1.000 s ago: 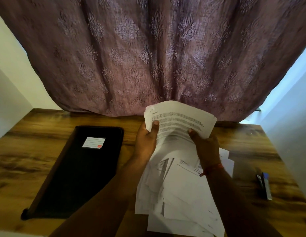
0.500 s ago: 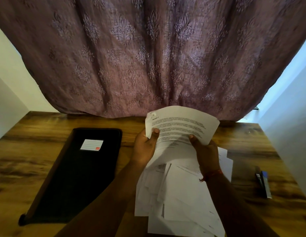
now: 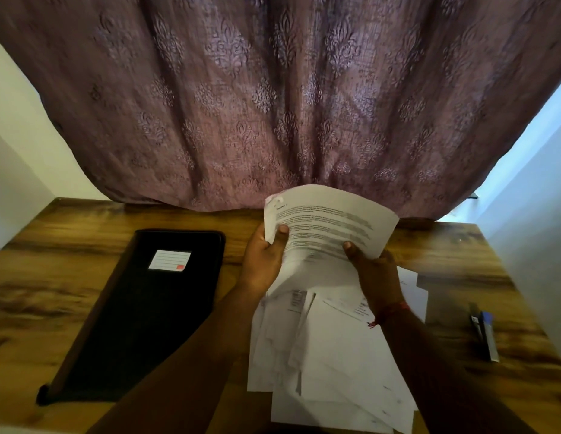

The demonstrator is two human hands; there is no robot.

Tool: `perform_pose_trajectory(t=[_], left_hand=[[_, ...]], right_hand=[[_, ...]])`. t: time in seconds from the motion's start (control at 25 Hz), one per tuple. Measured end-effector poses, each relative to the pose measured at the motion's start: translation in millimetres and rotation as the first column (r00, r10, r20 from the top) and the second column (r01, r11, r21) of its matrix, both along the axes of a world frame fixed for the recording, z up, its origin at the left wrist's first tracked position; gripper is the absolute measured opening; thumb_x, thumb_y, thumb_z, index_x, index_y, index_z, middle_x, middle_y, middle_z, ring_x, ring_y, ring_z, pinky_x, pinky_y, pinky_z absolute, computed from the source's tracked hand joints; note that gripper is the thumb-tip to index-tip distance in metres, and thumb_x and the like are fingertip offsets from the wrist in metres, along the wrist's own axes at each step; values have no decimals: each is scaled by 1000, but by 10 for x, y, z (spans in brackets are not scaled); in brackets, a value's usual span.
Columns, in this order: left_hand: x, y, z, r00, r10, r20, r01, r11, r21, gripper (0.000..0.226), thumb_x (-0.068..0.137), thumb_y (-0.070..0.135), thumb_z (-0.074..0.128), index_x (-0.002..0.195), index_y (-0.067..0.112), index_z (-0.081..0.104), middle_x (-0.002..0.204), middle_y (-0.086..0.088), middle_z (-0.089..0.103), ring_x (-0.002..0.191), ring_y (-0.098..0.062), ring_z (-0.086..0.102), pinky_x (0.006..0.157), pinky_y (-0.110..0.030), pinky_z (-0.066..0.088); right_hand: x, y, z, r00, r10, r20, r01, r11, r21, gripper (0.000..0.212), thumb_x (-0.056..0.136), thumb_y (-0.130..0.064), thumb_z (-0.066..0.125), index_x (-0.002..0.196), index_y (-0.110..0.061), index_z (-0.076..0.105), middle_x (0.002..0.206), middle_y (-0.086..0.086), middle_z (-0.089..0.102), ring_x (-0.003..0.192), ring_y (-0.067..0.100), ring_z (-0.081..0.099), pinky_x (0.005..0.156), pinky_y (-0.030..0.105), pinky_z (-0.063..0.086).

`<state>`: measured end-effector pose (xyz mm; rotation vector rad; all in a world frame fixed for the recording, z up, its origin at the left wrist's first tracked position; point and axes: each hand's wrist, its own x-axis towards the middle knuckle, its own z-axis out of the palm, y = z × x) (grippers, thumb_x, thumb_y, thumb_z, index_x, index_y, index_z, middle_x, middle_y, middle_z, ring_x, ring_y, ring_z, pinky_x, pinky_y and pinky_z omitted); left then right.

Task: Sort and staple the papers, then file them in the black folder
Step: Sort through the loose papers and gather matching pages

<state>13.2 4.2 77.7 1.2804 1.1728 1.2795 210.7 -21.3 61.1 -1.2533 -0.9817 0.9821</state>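
Wooden desk (image 3: 85, 296) under a purple curtain (image 3: 273, 98): both hands, left hand (image 3: 263, 261) and right hand (image 3: 376, 274), grip 1 printed sheet (image 3: 329, 227) above the loose papers (image 3: 335, 364). Black folder (image 3: 141, 314) lies left, stapler (image 3: 484, 333) near the right edge.

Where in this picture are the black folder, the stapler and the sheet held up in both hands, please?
black folder (image 3: 147, 324): head view, middle of its closed cover.
stapler (image 3: 486, 335): head view, middle of its body.
held sheet (image 3: 332, 223): head view, its printed text.
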Motion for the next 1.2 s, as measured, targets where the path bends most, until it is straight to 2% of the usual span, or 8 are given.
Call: perform_pose_trajectory(t=[0.2,0.32,0.44,0.52,0.68,0.88,1.04,1.2], left_hand=[[-48,3,89,998,46,48,-47,999,7,29,96,34,58,122,25,61,110,7,73,103,-11,69,82,-28,58],[-81,17,252,993,117,-17,-114,986,124,27,98,29,58,123,39,54,114,9,69,103,-7,67,84,-30,58],[-127,59,342,985,110,-136,-69,958,279,33,102,29,52,124,53,51,124,6,64,112,-10,63,90,-38,57],[-152,98,337,966,131,-222,-51,941,334,29,103,30,49,126,46,53,123,8,64,112,-10,62,90,-42,57],[-189,120,359,963,145,-227,-64,942,329,20,104,29,47,113,41,60,102,12,70,97,-7,67,81,-40,59],[-104,97,429,988,143,-58,-123,958,260,11,102,31,48,106,29,58,93,8,69,86,-7,67,72,-27,56],[-71,98,295,993,92,74,-92,996,-3,33,91,48,56,118,31,56,106,6,71,95,-10,70,78,-27,58],[-4,-15,71,999,26,38,-23,995,-92,18,94,34,60,112,32,64,96,20,72,97,-4,69,74,-14,54]], right_hand=[[8,-40,63,999,20,42,-22,999,45,19,85,-24,70,102,-31,67,99,-5,74,96,13,70,75,27,58],[73,21,274,993,-39,115,21,988,154,19,85,-27,70,103,-30,68,102,-2,73,96,13,70,78,31,57],[127,97,526,949,-116,292,30,959,282,22,86,-21,71,107,-24,65,103,-14,67,94,-5,63,80,15,51],[160,137,632,867,-152,474,-30,935,355,25,89,-15,69,111,-25,64,106,-19,63,95,-15,57,81,4,43],[236,199,667,790,-152,594,-112,916,385,18,91,-12,67,106,-21,70,101,-9,68,92,-13,58,83,8,46],[196,214,639,917,-148,369,26,949,314,25,85,-21,73,104,-32,60,97,-15,65,85,-1,63,66,19,55],[196,234,348,994,0,108,-7,998,65,32,79,-29,75,108,-24,63,107,-1,70,95,17,68,84,44,58],[20,151,95,999,37,21,-37,998,-42,28,81,-20,75,107,-22,67,108,1,72,98,18,70,89,47,56]])
